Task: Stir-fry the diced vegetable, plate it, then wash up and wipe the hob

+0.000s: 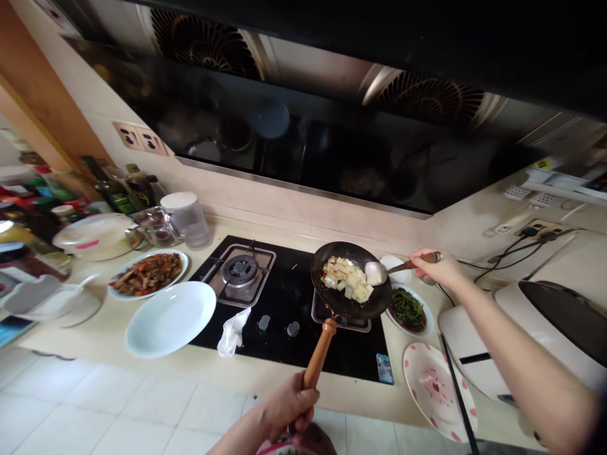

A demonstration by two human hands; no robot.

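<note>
My left hand (290, 404) is wrapped round the wooden handle (320, 354) of a dark wok (351, 251), which sits over the right burner. Pale chunks of food (345, 277) with red bits lie in the wok. My right hand (439, 268) grips the wooden handle of a metal ladle (376, 272), its bowl inside the wok against the right side of the food. An oval pale plate (171, 319) holds nothing, left of the stove. Beside the wok on the right is a plate of green vegetables (408, 309).
A plate of cooked food (149, 273), a clear pitcher (192, 221) and bottles stand left. A crumpled tissue (233, 332) lies at the stove's front edge. On the right are a spotted plate (415, 373) with black chopsticks across it and a white appliance (467, 341). A range hood hangs above.
</note>
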